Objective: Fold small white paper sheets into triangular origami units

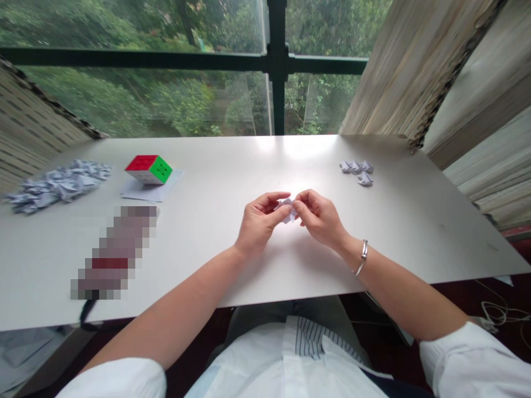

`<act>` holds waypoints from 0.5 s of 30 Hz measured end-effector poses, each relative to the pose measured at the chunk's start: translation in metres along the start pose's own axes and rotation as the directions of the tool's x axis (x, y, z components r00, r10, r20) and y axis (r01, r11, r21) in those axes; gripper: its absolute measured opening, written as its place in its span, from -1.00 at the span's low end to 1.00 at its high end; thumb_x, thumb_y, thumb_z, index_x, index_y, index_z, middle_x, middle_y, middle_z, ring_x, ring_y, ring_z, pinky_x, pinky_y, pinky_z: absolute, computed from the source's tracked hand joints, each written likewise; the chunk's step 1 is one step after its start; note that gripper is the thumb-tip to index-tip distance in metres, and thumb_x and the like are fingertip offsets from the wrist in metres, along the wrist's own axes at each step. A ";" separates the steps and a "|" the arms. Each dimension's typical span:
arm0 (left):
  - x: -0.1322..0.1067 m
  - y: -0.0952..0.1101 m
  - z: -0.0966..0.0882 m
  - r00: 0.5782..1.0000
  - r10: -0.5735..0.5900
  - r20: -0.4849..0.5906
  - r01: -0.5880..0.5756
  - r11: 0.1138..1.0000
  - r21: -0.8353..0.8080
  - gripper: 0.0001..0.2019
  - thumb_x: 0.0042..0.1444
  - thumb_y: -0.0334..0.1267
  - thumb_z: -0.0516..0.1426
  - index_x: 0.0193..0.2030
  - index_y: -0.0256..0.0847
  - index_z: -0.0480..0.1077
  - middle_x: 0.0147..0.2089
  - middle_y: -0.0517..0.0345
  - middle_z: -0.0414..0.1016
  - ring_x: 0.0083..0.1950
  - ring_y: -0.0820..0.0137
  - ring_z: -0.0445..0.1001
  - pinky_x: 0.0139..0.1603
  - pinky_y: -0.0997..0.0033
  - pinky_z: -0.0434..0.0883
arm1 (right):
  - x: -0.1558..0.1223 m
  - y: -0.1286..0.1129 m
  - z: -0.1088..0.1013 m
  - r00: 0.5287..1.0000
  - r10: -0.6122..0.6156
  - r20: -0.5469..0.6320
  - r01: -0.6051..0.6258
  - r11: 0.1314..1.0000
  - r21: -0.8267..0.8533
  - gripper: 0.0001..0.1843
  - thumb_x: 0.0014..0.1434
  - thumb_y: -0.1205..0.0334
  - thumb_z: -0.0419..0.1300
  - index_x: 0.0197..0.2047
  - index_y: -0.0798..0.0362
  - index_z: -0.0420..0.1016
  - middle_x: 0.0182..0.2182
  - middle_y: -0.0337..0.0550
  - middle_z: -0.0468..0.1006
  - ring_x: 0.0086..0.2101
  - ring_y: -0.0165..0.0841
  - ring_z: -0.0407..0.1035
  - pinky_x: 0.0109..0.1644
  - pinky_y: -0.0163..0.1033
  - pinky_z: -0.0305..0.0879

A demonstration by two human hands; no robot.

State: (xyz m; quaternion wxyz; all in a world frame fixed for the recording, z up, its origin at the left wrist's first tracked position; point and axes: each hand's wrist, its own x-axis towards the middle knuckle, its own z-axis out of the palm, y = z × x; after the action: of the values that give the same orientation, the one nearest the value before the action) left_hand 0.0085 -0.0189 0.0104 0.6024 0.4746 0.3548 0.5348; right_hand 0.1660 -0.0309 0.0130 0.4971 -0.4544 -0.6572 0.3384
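Near the middle of the white table, a small folded white paper piece is held between both hands, a little above the surface. My left hand pinches it from the left with thumb and fingers. From the other side my right hand grips its edge, the thumb pressed toward the index finger. The fingers hide part of the paper, so its full shape cannot be made out. Several small folded paper pieces lie grouped at the back right of the table.
A heap of folded paper pieces lies at the far left. Beside it a red, green and white puzzle cube rests on white paper sheets. A blurred-out long object with a black strap lies front left. Curtains flank the window.
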 end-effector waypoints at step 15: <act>0.001 -0.001 -0.001 0.999 0.002 -0.041 -0.003 1.000 -0.023 -0.73 -0.09 -0.28 0.39 -0.22 -0.22 0.53 -0.38 0.20 0.55 -0.36 0.49 0.50 -0.28 0.48 0.44 | 0.002 0.006 0.003 0.997 0.065 0.029 -0.066 0.996 0.061 -0.71 0.26 -0.01 0.17 -0.26 0.07 0.42 -0.41 -0.19 0.52 -0.43 -0.44 0.40 -0.44 -0.36 0.35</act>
State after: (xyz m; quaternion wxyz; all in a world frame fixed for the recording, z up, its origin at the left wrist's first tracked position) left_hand 0.0083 -0.0178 0.0091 0.5996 0.4570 0.3603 0.5494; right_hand 0.1645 -0.0268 0.0079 0.4907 -0.4555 -0.6377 0.3808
